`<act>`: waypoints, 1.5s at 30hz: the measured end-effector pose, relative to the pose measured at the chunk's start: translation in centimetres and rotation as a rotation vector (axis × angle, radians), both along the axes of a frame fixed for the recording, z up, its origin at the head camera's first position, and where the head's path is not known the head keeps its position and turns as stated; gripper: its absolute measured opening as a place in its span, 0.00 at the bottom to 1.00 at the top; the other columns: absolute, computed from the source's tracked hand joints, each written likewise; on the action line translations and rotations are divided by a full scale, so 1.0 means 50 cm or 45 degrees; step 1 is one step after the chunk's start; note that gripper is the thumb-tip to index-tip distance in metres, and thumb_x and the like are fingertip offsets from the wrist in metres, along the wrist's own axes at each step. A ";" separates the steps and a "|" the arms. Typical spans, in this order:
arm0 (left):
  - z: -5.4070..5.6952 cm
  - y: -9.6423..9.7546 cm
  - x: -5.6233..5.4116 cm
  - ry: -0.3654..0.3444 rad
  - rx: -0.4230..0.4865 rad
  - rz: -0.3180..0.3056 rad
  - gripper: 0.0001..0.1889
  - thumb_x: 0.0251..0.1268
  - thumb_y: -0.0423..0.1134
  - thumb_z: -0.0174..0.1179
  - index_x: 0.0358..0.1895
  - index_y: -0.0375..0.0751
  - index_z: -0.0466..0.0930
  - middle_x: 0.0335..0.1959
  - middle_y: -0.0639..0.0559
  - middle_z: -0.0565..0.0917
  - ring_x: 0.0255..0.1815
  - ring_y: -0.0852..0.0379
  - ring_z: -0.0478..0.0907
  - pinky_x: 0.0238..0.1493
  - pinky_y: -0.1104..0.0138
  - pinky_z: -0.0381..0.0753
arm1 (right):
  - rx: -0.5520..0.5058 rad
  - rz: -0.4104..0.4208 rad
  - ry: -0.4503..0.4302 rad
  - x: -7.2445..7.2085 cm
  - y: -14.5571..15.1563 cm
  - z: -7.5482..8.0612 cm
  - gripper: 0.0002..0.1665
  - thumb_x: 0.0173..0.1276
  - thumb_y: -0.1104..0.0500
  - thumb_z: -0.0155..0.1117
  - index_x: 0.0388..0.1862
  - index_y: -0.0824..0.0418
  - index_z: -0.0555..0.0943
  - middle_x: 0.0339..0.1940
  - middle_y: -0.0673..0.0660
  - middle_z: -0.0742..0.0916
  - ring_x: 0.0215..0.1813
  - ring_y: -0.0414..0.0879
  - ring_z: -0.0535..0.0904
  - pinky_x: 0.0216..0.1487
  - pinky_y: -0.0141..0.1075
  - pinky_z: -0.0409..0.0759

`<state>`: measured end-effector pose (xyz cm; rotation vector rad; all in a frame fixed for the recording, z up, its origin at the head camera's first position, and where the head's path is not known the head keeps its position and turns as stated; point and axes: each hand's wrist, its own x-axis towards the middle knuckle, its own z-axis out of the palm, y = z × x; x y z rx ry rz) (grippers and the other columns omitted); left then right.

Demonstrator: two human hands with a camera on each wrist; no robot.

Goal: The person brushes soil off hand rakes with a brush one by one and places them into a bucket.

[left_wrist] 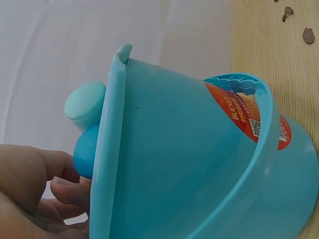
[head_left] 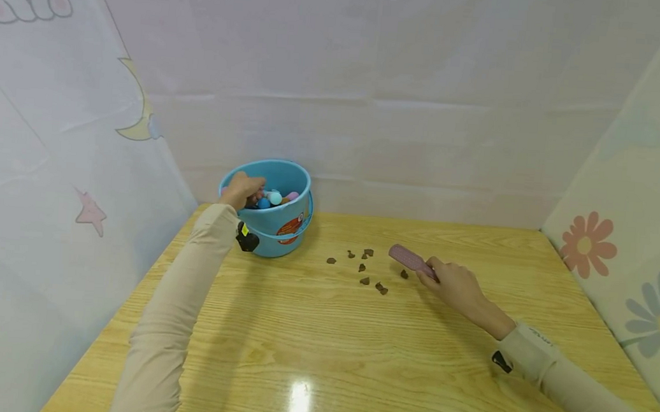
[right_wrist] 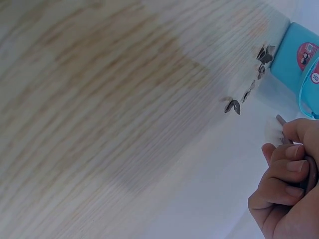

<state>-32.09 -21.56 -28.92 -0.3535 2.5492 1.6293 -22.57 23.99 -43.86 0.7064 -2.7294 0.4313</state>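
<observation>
My left hand (head_left: 242,189) reaches over the near rim of a light-blue bucket (head_left: 270,243), among the things inside. In the left wrist view its fingers (left_wrist: 70,191) bend at the rim, right beside a round blue item (left_wrist: 85,152) and a pale teal one (left_wrist: 85,103). I cannot tell whether those fingers grip something. My right hand (head_left: 458,288) grips the handle of a mauve brush (head_left: 409,258) above the table; pale bristles (right_wrist: 273,130) show in the right wrist view. Several small brown scraps (head_left: 365,280) lie on the table between bucket and brush.
The bucket stands at the back left of the wooden table (head_left: 321,333), its handle (head_left: 305,225) hanging down the side. More colourful items (head_left: 275,197) fill it. Pale printed sheets (head_left: 426,142) hang behind and along both sides.
</observation>
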 end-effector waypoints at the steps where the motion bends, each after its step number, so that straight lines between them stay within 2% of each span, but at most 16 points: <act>1: 0.000 -0.001 0.000 0.008 0.006 -0.004 0.10 0.73 0.36 0.49 0.31 0.37 0.72 0.17 0.53 0.71 0.14 0.63 0.64 0.20 0.71 0.66 | -0.001 0.000 -0.005 0.000 0.000 0.000 0.16 0.71 0.56 0.64 0.42 0.71 0.80 0.13 0.48 0.70 0.14 0.37 0.57 0.15 0.29 0.53; 7: 0.001 -0.006 0.010 0.094 -0.061 -0.011 0.15 0.74 0.38 0.46 0.24 0.40 0.70 0.14 0.54 0.67 0.13 0.61 0.60 0.19 0.68 0.64 | -0.023 0.005 -0.019 0.001 -0.002 0.004 0.17 0.72 0.56 0.64 0.43 0.72 0.80 0.13 0.48 0.70 0.13 0.37 0.58 0.15 0.29 0.53; 10: 0.000 -0.006 0.015 0.137 -0.107 0.004 0.15 0.73 0.40 0.46 0.26 0.39 0.72 0.13 0.54 0.67 0.13 0.61 0.61 0.19 0.66 0.66 | -0.028 0.005 -0.020 0.001 -0.001 0.006 0.17 0.72 0.56 0.63 0.44 0.72 0.79 0.13 0.48 0.70 0.13 0.37 0.58 0.15 0.29 0.53; 11: 0.000 -0.006 0.016 0.151 -0.123 0.012 0.14 0.73 0.40 0.47 0.28 0.38 0.73 0.14 0.54 0.68 0.13 0.60 0.62 0.19 0.66 0.67 | -0.029 0.004 -0.020 0.001 0.000 0.006 0.17 0.72 0.56 0.63 0.44 0.72 0.79 0.13 0.48 0.70 0.13 0.37 0.58 0.15 0.29 0.53; 14: 0.001 -0.005 0.021 0.189 -0.158 0.043 0.13 0.72 0.42 0.47 0.43 0.35 0.76 0.19 0.52 0.72 0.15 0.60 0.66 0.20 0.68 0.71 | -0.019 -0.005 -0.021 0.001 0.001 0.006 0.17 0.73 0.56 0.63 0.43 0.71 0.79 0.13 0.48 0.69 0.13 0.37 0.58 0.15 0.29 0.53; 17: 0.002 -0.003 0.029 0.240 -0.200 0.092 0.18 0.72 0.43 0.47 0.57 0.36 0.73 0.24 0.49 0.75 0.16 0.61 0.69 0.20 0.68 0.76 | -0.010 -0.015 -0.021 0.000 0.004 0.005 0.16 0.73 0.56 0.62 0.42 0.71 0.79 0.13 0.48 0.68 0.13 0.37 0.58 0.15 0.29 0.53; 19: 0.003 -0.002 0.035 0.293 -0.243 0.122 0.20 0.71 0.43 0.47 0.61 0.37 0.72 0.26 0.47 0.76 0.14 0.62 0.70 0.23 0.65 0.80 | -0.011 -0.020 -0.019 0.000 0.006 0.004 0.16 0.73 0.56 0.62 0.42 0.71 0.79 0.13 0.48 0.68 0.13 0.37 0.58 0.15 0.30 0.53; 22: 0.005 -0.001 0.047 0.379 -0.324 0.128 0.21 0.71 0.43 0.47 0.60 0.36 0.74 0.28 0.46 0.77 0.11 0.63 0.72 0.25 0.62 0.81 | -0.028 -0.025 -0.024 0.000 0.009 0.003 0.17 0.74 0.56 0.61 0.45 0.72 0.78 0.13 0.48 0.68 0.13 0.37 0.59 0.15 0.30 0.54; 26: 0.003 0.000 0.060 0.476 -0.382 0.115 0.19 0.71 0.43 0.47 0.56 0.35 0.75 0.33 0.44 0.80 0.11 0.62 0.75 0.21 0.67 0.75 | -0.048 -0.035 -0.029 0.000 0.013 0.004 0.19 0.74 0.55 0.60 0.49 0.73 0.78 0.13 0.47 0.70 0.13 0.37 0.60 0.14 0.29 0.54; 30: -0.004 0.004 0.070 0.540 -0.400 0.099 0.16 0.72 0.42 0.47 0.53 0.35 0.75 0.36 0.43 0.80 0.19 0.51 0.80 0.21 0.67 0.73 | -0.058 -0.025 -0.024 0.000 0.017 0.006 0.22 0.75 0.56 0.60 0.53 0.75 0.76 0.11 0.47 0.70 0.12 0.36 0.59 0.14 0.29 0.54; 34: -0.009 0.011 0.079 0.603 -0.424 0.102 0.15 0.72 0.41 0.47 0.50 0.35 0.76 0.34 0.43 0.79 0.25 0.47 0.76 0.26 0.63 0.72 | -0.064 -0.018 -0.037 -0.001 0.023 0.006 0.24 0.76 0.56 0.58 0.57 0.76 0.74 0.10 0.46 0.69 0.11 0.36 0.58 0.14 0.29 0.53; 37: -0.013 0.017 0.085 0.649 -0.443 0.105 0.15 0.73 0.41 0.46 0.49 0.33 0.76 0.33 0.43 0.77 0.25 0.50 0.70 0.29 0.61 0.70 | -0.071 -0.020 -0.055 -0.001 0.027 0.005 0.24 0.77 0.56 0.57 0.58 0.76 0.73 0.11 0.47 0.69 0.12 0.36 0.58 0.14 0.29 0.54; 45: -0.027 0.028 0.101 0.748 -0.465 0.111 0.14 0.74 0.39 0.47 0.47 0.33 0.78 0.26 0.44 0.75 0.22 0.50 0.68 0.30 0.59 0.68 | -0.077 -0.029 -0.084 0.004 0.037 0.010 0.23 0.78 0.56 0.54 0.57 0.77 0.72 0.12 0.48 0.70 0.11 0.37 0.61 0.14 0.30 0.56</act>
